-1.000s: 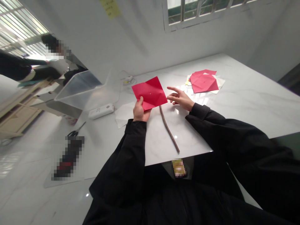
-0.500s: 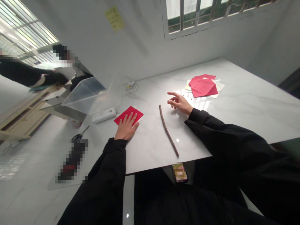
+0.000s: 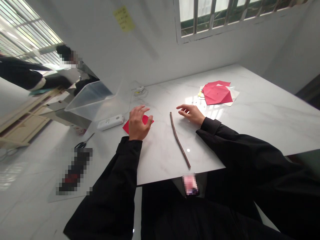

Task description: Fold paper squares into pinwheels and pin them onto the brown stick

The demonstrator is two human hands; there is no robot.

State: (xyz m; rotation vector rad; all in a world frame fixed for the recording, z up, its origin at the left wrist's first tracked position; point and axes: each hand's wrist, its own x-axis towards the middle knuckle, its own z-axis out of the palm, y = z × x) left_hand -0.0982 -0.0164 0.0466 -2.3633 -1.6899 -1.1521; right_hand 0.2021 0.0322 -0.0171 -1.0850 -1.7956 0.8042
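My left hand (image 3: 138,122) hovers just above a red paper square (image 3: 126,126) lying flat on the white marble table (image 3: 250,116); its fingers are apart and loosely curved and hold nothing. My right hand (image 3: 191,112) rests low over the table, fingers spread and slightly bent, empty. Between the two hands lies a thin brown stick (image 3: 179,140), running from near my right hand toward the table's front edge. Most of the red square is hidden behind my left hand.
A pile of red and pale papers (image 3: 217,92) lies at the back right. Left of the red square are a white power strip (image 3: 110,122), a clear plastic box (image 3: 91,100), and scissors (image 3: 83,142). Another person (image 3: 50,71) is at the far left.
My left hand laid the red paper flat on the table to the left, pressed it, and has now lifted off with fingers curled. My right hand lowered slightly toward the stick's far end.
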